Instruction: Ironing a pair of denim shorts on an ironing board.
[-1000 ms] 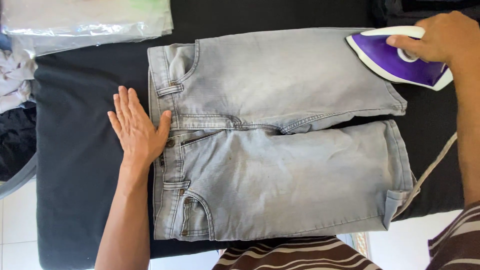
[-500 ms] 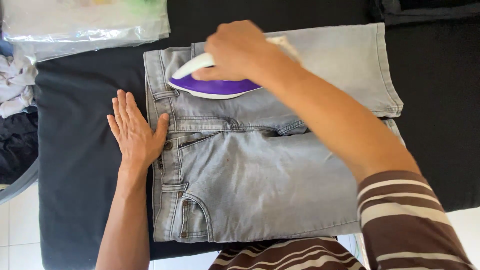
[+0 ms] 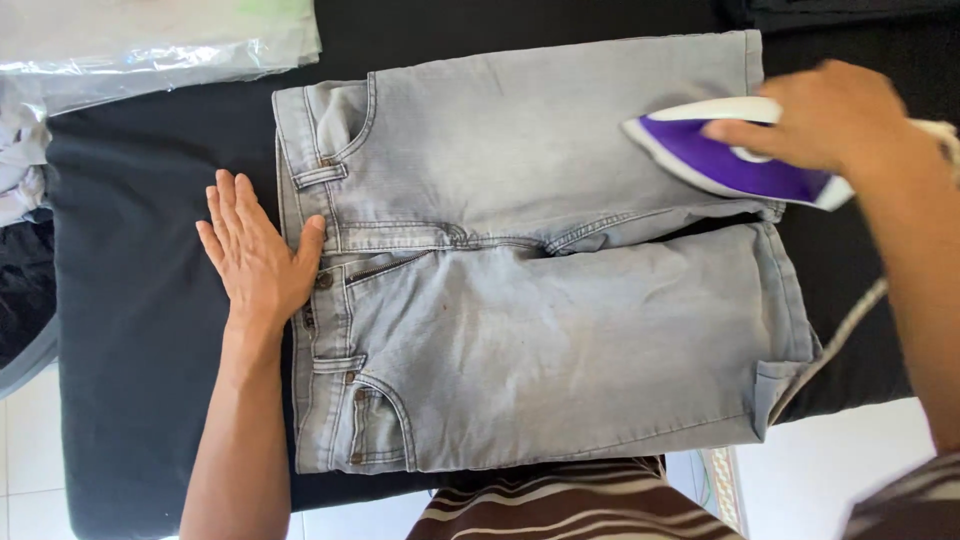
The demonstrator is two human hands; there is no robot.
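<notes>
Light grey denim shorts [image 3: 520,300] lie flat on a black padded surface [image 3: 150,330], waistband to the left. My left hand [image 3: 255,255] rests flat, fingers spread, on the black surface with its thumb against the waistband near the button. My right hand [image 3: 825,115] grips the white handle of a purple and white iron [image 3: 735,160], which sits on the hem end of the upper leg at the right. The iron's cord [image 3: 835,335] runs down past the right edge of the shorts.
A clear plastic bag of folded cloth [image 3: 150,45] lies at the top left. A pile of light clothes [image 3: 20,165] and a dark item [image 3: 25,300] sit at the left edge. White tiled floor [image 3: 850,460] shows below the surface.
The iron slid from the hem to the waistband pocket area and has now come back right to the hem end of the upper leg. My left hand stayed in place.
</notes>
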